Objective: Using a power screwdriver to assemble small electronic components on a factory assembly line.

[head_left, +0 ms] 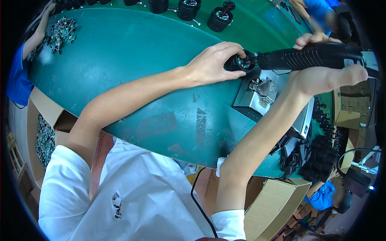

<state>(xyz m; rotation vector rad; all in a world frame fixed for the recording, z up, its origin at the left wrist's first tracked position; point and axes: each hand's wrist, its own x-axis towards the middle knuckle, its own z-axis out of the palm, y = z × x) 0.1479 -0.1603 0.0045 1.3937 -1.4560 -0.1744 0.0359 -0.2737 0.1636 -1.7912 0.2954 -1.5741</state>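
Observation:
My left hand (215,64) is wrapped round a small black cylindrical housing (232,63) and keeps it against the green table. A circuit board seems to show in the housing's open end. My right hand (317,78) grips a black electric screwdriver (305,57), which lies nearly level in the picture. The driver's narrow tip points left and meets the housing beside my left thumb and fingers; the exact contact point is too small to make out. Just below the driver stands a silver metal box (248,97) with a bracket-like mechanism on top, probably a screw feeder.
More black housings (220,19) stand along the far side of the table (132,52). Small parts lie heaped (63,34) at the far left. Black parts (319,160) and cables crowd the right edge. Cardboard boxes (277,205) stand below, and co-workers in blue sit around.

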